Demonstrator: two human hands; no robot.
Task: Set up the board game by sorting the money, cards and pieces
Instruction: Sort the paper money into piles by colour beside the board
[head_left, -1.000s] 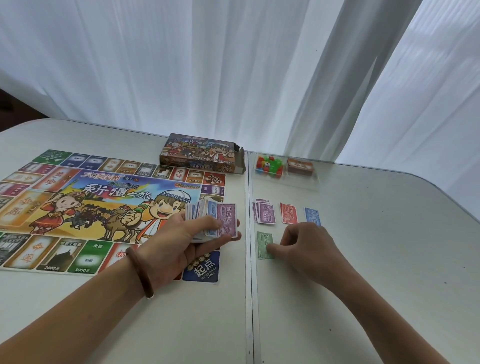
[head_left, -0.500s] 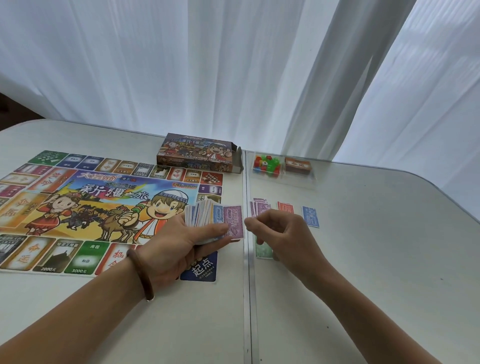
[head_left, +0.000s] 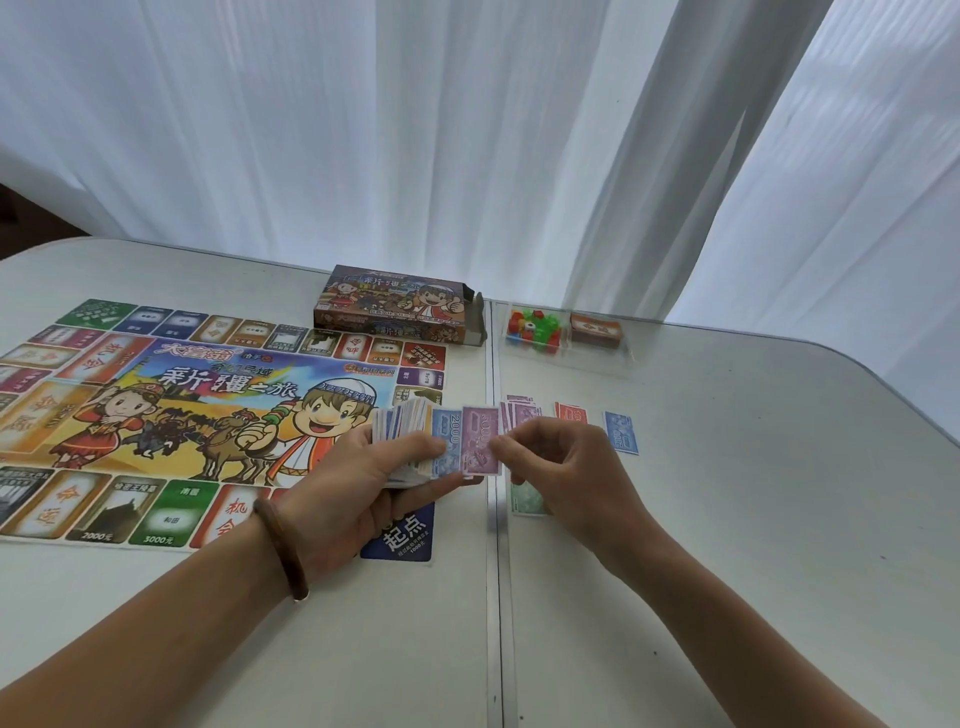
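Note:
My left hand (head_left: 358, 483) grips a fanned stack of play money (head_left: 410, 441) over the board's lower right corner. A purple note (head_left: 480, 441) sticks out at the stack's right end, and my right hand (head_left: 566, 473) pinches its right edge. On the table to the right lie sorted notes: a purple pile (head_left: 519, 410), a red pile (head_left: 571, 413), a blue note (head_left: 621, 431) and a green note (head_left: 524, 501) partly under my right hand. The colourful game board (head_left: 156, 415) lies flat at the left.
The open game box (head_left: 395, 304) stands behind the board. A clear tray (head_left: 566, 353) at the back holds small coloured pieces (head_left: 532, 325) and a brown card deck (head_left: 596, 330). A seam (head_left: 493, 597) splits the white table. Curtains hang behind.
My right hand left the green note on the table and moved up and left to the fanned stack, where it now pinches the purple note. The left hand stayed nearly still.

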